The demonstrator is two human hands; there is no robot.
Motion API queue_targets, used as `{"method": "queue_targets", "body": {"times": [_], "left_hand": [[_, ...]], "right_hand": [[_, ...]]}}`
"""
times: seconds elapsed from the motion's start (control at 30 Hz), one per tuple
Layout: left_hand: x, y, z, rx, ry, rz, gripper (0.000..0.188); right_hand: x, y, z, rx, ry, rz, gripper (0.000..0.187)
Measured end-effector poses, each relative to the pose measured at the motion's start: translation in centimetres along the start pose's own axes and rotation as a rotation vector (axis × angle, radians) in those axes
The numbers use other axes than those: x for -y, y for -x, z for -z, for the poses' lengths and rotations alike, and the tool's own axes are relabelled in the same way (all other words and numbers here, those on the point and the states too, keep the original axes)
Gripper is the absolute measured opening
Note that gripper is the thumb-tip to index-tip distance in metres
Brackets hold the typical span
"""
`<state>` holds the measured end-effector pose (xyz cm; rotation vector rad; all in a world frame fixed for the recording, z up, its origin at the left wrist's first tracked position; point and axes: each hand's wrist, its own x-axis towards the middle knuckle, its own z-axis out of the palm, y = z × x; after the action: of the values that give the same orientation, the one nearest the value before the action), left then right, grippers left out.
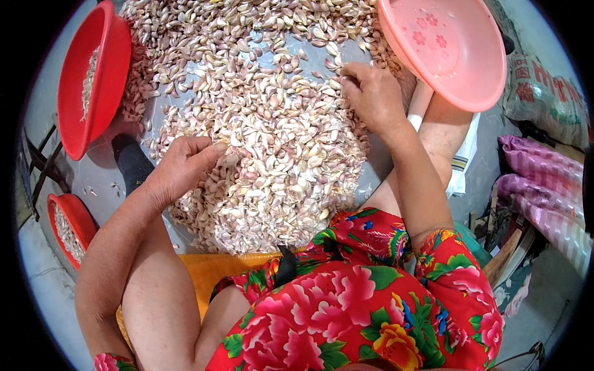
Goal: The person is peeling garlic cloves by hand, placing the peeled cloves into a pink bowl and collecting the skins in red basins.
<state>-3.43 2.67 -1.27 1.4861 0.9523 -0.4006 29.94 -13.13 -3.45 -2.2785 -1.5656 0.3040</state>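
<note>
A broad heap of garlic cloves (272, 154), whitish with purple streaks, spreads over the grey surface between my legs. At the heap's left side, my left hand (184, 166) has its thumb and forefinger pressed together at the cloves; what is between the fingertips is too small to make out. My right hand (374, 99) rests at the upper right edge of the heap, its fingers curled down toward the cloves. Whatever those fingers hold is hidden beneath them.
A pink basin (455, 68) stands beyond my right hand. On the left are a large red basin (114, 68) and a smaller red basin (86, 222), both with pale contents. Striped purple bags (541, 164) and a filled whitish sack (544, 99) lie at the right.
</note>
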Motion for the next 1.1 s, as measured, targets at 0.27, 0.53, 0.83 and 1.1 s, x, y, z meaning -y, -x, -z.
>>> {"method": "queue_targets", "body": {"times": [0.27,0.53,0.83,1.1], "left_hand": [[1.2,-0.1,-0.1,-0.075,0.023,0.105,0.041],[3.6,-0.6,1.1,0.152,-0.219,0.09,0.038],[4.5,-0.2,1.7,0.223,-0.204,0.11,0.037],[4.6,-0.1,2.2,0.249,-0.197,0.117,0.032]], "right_hand": [[-0.2,-0.4,-2.9,0.051,-0.084,0.164,0.017],[1.9,-0.8,-5.6,0.13,0.048,0.337,0.013],[1.9,-1.0,-6.4,0.187,0.112,0.275,0.009],[2.8,-0.6,-5.6,0.191,0.097,0.267,0.009]]}}
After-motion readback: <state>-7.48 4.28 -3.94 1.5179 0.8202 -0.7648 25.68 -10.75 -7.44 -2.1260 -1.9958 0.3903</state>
